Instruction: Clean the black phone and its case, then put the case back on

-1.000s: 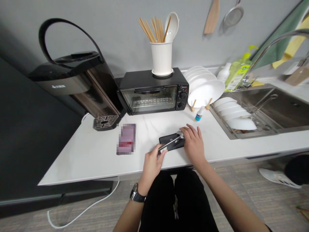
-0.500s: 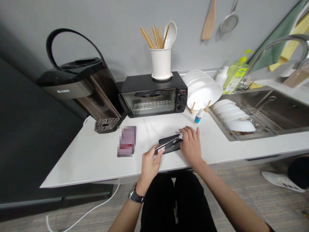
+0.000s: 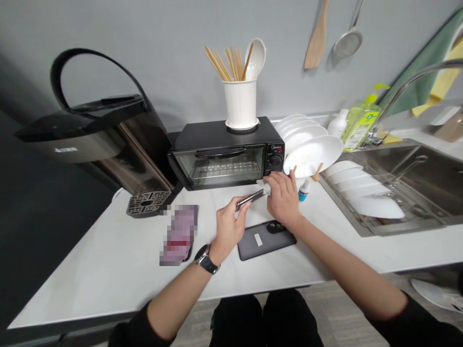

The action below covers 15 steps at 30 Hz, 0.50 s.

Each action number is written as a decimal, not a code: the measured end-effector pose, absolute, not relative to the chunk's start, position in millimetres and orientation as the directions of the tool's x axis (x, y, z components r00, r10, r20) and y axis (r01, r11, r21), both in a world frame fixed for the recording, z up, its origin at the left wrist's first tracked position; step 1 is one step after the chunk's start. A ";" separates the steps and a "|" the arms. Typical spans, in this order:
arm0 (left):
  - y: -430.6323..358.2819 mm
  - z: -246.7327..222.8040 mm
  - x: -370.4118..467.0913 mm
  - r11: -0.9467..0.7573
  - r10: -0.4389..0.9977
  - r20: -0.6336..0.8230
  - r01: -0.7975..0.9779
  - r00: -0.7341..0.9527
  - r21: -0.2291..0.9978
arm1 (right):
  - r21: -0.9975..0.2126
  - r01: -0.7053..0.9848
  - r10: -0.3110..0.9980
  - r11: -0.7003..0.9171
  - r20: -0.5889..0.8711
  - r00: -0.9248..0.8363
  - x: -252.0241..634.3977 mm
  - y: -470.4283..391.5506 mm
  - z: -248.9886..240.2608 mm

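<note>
My left hand (image 3: 230, 222) pinches one end of a thin dark phone (image 3: 250, 199), held edge-on above the counter. At the phone's other end, my right hand (image 3: 284, 198) has its fingers closed on a white cloth or tissue (image 3: 264, 186), which touches the phone's end. Below both hands a dark phone case (image 3: 265, 242) with a camera cutout and a small white label lies flat. A small white and blue bottle (image 3: 304, 191) stands just right of my right hand.
A blurred-out purple item (image 3: 180, 233) lies on the counter (image 3: 119, 270) at left, near a water dispenser (image 3: 108, 140). Behind are a toaster oven (image 3: 224, 164) bearing a chopstick holder (image 3: 240, 103), and racked plates (image 3: 314, 154). The sink (image 3: 430, 185) is at right.
Both hands have lifted the phone up and away from the case, which now shows almost fully on the counter. The view has also shifted slightly.
</note>
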<state>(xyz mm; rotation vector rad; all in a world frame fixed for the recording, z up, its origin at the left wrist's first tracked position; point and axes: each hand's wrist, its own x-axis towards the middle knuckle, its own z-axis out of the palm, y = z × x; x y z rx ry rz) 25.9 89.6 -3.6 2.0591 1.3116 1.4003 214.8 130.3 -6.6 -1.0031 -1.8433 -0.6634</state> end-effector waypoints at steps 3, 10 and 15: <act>83.3 -6.9 25.8 -0.484 0.856 0.510 0.466 0.079 0.740 | -0.060 0.837 0.367 0.544 0.914 -0.173 210.0 137.5 -14.0; 60.0 -12.8 30.7 -0.415 0.889 0.334 0.243 0.313 0.877 | 0.149 0.719 0.103 0.679 0.950 -0.294 197.9 102.0 -34.3; 60.2 -0.7 30.7 -0.468 0.802 0.370 0.108 0.469 0.877 | 0.159 0.571 0.163 0.805 0.867 -0.471 204.9 93.0 -45.5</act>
